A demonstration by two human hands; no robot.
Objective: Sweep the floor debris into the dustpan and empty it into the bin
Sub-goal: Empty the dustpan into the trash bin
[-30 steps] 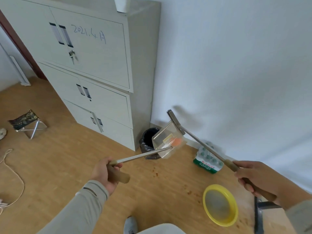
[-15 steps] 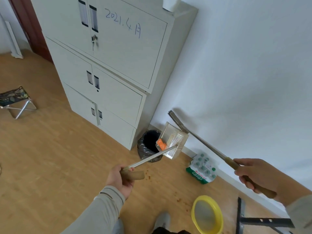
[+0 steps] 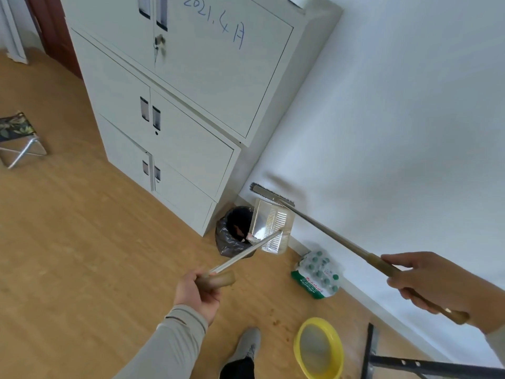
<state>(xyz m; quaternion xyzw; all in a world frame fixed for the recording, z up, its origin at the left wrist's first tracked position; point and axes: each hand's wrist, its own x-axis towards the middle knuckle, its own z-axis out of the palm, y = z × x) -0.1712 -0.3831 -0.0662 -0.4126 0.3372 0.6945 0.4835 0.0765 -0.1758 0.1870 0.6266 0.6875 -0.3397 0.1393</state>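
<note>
Wooden floor, corner: left hand grips tilted clear plastic dustpan over black-lined bin — emptying; right hand grips long-handled broom. Next, shake remnants out.

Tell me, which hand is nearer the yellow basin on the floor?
Right. The right hand grips the broom handle above and beside the yellow basin; the left hand holds the dustpan handle farther off.

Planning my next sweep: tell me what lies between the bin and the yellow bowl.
Head view: bare wooden floor with small brown specks between bin and yellow bowl.
</note>
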